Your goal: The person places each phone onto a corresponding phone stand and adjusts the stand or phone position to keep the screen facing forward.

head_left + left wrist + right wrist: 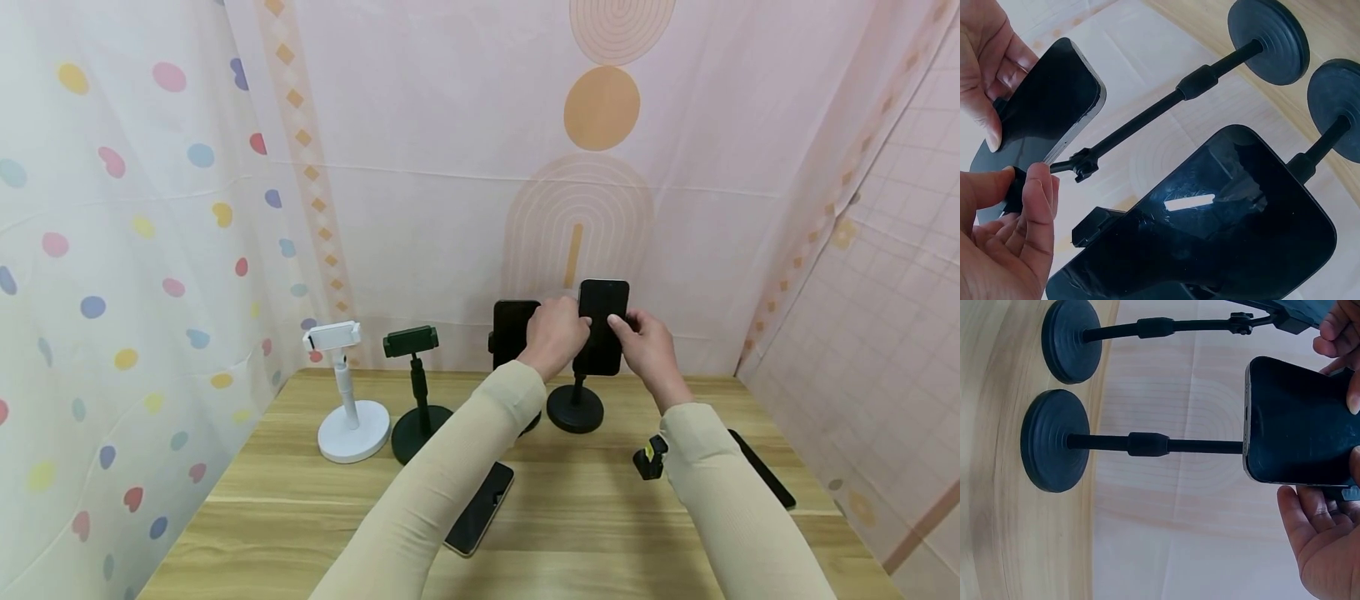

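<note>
Held phone [1300,422]: glossy black glass-like face, metallic silver rim; black stand [1055,440]: matt plastic look, ringed base; neighbouring phone [1197,234]: glossy, smudged, bright glare; white stand [355,435], green stand [418,385]: smooth plastic look; tabletop [570,517]: smooth, wood-grained; backdrop [420,233]: matt, creased cloth; sleeves [442,475]: matt cloth, fine ribbing

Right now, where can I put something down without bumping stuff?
Bare table shows in front of the white stand, left of the left sleeve, and between the flat phone and small black thing. It's crowded at the back, where left hand and right hand work at an upright phone.
</note>
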